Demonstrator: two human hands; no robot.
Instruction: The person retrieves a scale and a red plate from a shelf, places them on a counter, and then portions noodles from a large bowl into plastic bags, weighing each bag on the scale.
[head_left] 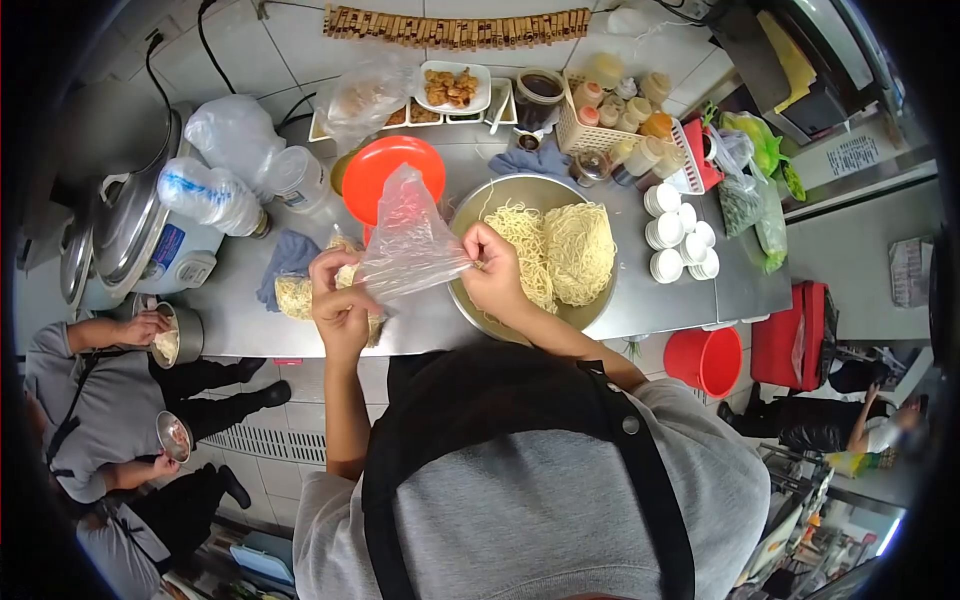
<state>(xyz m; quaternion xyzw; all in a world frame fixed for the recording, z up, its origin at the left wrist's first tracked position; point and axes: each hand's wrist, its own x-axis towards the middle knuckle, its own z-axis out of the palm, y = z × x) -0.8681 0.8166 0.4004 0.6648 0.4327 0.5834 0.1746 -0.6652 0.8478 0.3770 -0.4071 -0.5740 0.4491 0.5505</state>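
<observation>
A clear plastic bag (408, 240) is stretched between my two hands, above the steel counter. My left hand (340, 300) pinches its left edge, fingers closed. On the other side my right hand (492, 270) grips the bag's right edge, close to the rim of a large steel bowl (466, 212). That bowl holds two mounds of pale yellow noodles (580, 250). Behind the plastic bag lies a round orange-red dish or lid (378, 165), partly covered. Beside my left hand is a filled bag of noodles (293, 297); more bagged noodles are partly hidden behind that hand.
White lidded cups (664, 230) stand in stacks right of the bowl. Bottles fill a basket (580, 130) at the back. A large cooker (150, 235) is at left. A red bucket (705, 362) stands below the counter. Other people work at left, one holding a pot (186, 335).
</observation>
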